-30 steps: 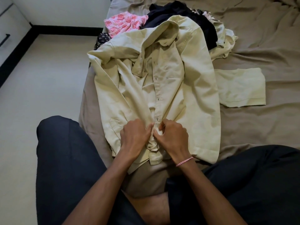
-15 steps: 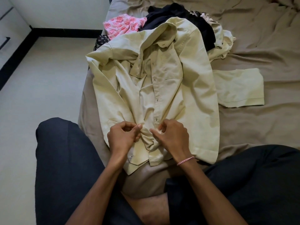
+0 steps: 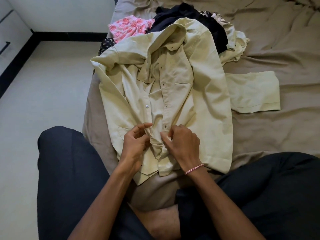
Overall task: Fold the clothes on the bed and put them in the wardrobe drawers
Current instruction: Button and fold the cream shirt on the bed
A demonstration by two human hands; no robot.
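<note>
Far left of the hands, a white drawer front [image 3: 10, 32] with a dark handle meets the floor [image 3: 43, 101]. The left hand [image 3: 136, 144] has its fingers curled, thumb and forefinger pinching the button edge of the shirt [image 3: 190, 101]. The shirt lies front-up on the bed [image 3: 277, 135], stretching away from both hands — collar farthest, hem by the wrists. The right hand [image 3: 183, 144], a string bracelet [image 3: 194, 169] on its wrist, pinches the buttonhole edge. Beyond the hands sit a pink garment [image 3: 128, 28] and a dark one [image 3: 181, 16] — right of the right hand, a flat pale cloth [image 3: 252, 92] touches the shirt.
</note>
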